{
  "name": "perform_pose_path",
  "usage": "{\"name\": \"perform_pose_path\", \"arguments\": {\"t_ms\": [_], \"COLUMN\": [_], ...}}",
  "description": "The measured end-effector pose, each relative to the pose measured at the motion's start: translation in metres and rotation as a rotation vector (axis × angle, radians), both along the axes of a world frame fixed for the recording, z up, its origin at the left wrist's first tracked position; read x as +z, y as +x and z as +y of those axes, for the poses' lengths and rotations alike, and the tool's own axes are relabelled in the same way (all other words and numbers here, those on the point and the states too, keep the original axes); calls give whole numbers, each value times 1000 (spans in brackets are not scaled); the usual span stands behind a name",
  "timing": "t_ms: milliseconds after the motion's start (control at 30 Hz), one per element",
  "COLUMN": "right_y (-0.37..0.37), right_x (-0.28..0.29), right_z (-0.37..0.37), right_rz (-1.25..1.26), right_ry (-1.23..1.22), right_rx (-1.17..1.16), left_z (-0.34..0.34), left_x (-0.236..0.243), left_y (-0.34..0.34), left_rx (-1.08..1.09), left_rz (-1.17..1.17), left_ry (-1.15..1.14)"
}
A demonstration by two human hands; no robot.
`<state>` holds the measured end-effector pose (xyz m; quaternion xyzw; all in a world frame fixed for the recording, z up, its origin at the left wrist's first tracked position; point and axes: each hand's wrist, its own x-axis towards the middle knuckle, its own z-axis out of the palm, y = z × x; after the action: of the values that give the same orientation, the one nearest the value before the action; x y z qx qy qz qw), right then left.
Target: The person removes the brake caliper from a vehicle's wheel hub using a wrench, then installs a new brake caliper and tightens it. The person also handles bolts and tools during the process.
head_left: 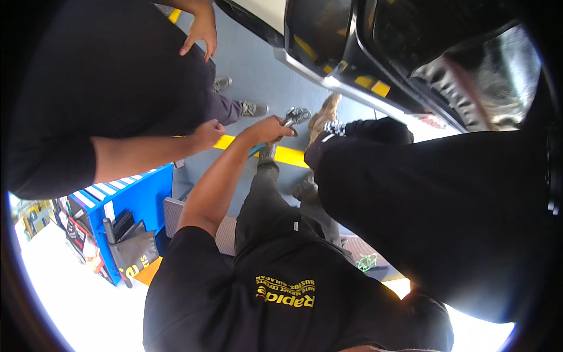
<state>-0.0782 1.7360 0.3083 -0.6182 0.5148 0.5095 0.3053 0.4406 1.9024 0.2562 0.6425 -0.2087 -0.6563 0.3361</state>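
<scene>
My left hand [268, 130], at the end of my bare left arm, is closed around a silver metal hand tool [297, 115] with a rounded head. A short teal piece [256, 149], which looks like part of its handle, shows below the hand. The exact kind of tool cannot be made out. It is held out over the floor, above my feet. My right hand does not show; a person in dark clothes [422, 193] covers much of that side.
At left another person in dark clothes [129, 70] stands close, hands at mid-height. A dark vehicle [328, 35] with a silver lower edge fills the upper right. A blue cabinet [141, 202] stands at lower left. A yellow line [290, 156] crosses the grey floor [252, 64].
</scene>
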Motion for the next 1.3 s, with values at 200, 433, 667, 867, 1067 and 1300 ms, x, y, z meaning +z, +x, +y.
{"name": "perform_pose_path", "arguments": {"t_ms": [200,433,667,867,1067,1300], "right_y": [3,9,40,96,115,136], "right_x": [-91,-194,-279,-362,-451,-484], "right_z": [37,76,117,158,170,175], "right_rz": [-44,-118,-121,83,84,115], "right_ry": [-25,-51,-61,-7,27,124], "right_rx": [-49,-79,-144,-196,-296,-563], "left_z": [27,112,185,226,232,246], "left_x": [-60,-88,-115,-149,-155,-174], "left_y": [-19,-51,-25,24,23,23], "left_rx": [138,313,271,279,325,347], "left_rz": [36,132,193,279,366,445], "left_ry": [166,279,448,483,563,601]}}
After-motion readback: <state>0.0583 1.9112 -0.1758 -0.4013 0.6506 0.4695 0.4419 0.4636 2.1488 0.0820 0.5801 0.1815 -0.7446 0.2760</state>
